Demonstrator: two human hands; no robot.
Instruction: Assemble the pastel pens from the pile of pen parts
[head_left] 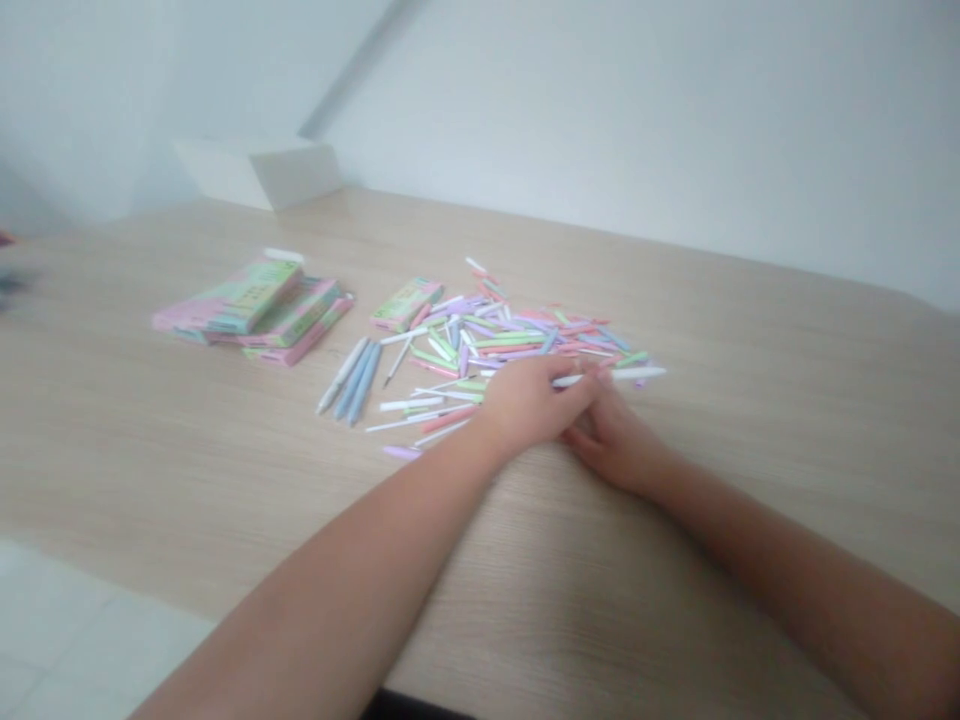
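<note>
Both my hands meet at the near edge of a heap of pastel pen parts (510, 335) on a wooden table (712, 340). My left hand (529, 405) is curled, fingers pinched on a white pen (622, 375) that sticks out to the right. My right hand (615, 435) lies just beside and partly under the left, its fingers closed on the same pen. Three finished pens (351, 378), white and blue, lie side by side to the left of the heap.
A stack of pink and green flat boxes (255, 305) lies at the left, with one smaller box (406, 303) by the heap. A white box (262, 170) stands at the back against the wall. The table's near edge runs across the lower left.
</note>
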